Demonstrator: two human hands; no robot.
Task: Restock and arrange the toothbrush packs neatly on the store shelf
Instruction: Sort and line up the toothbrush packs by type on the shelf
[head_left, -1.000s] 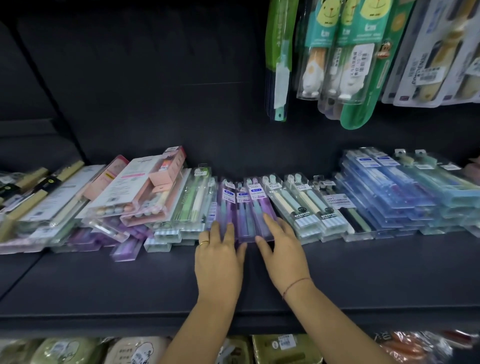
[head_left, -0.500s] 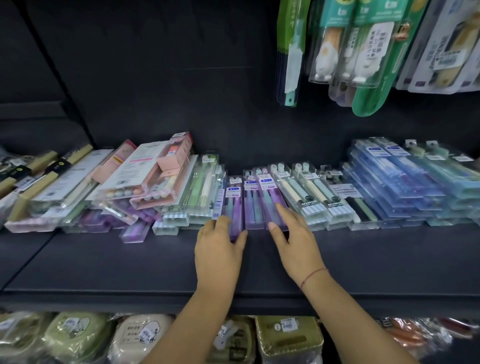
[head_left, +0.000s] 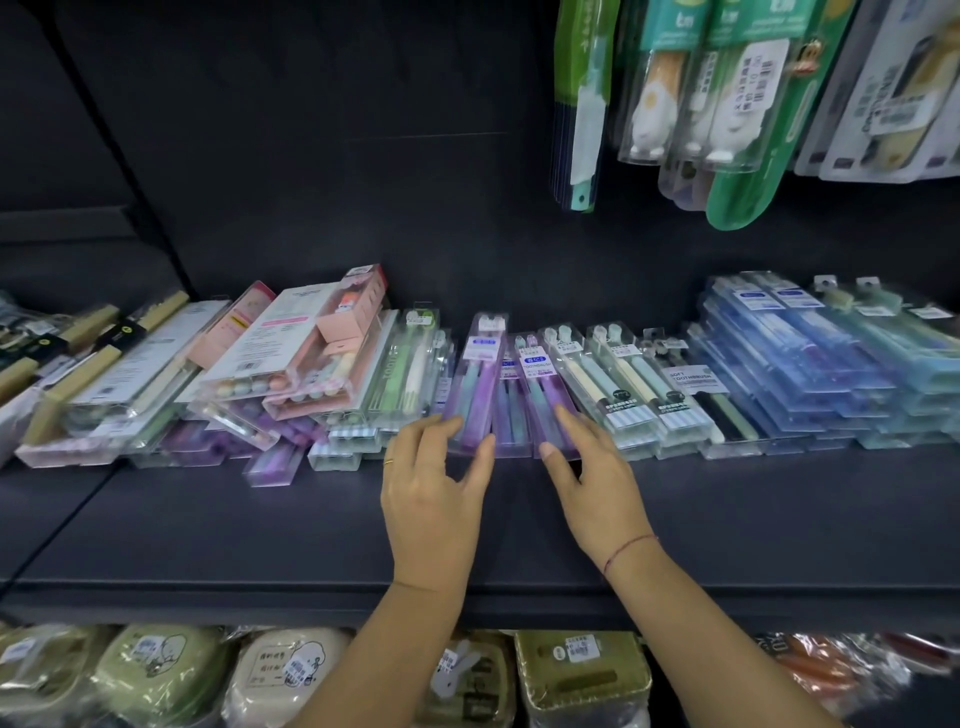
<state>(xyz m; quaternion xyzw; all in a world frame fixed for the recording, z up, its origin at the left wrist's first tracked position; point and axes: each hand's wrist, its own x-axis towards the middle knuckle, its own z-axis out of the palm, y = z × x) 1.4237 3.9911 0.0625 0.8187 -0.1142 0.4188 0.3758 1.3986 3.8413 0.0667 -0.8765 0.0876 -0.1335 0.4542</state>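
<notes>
In the head view, your left hand (head_left: 431, 499) is now pinching the left purple pack (head_left: 475, 384) between fingers and thumb, raising it above its neighbours on the shelf (head_left: 260, 530). Your right hand (head_left: 597, 493) is resting straight fingers on the right purple pack (head_left: 545, 395). A second ago both hands were lying flat on the packs' near ends, so you are likely re-seating this pack.

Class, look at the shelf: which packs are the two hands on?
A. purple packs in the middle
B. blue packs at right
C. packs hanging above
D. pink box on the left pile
A: the left hand grips the near end of the left purple pack, and the right hand touches the right purple pack.
</notes>
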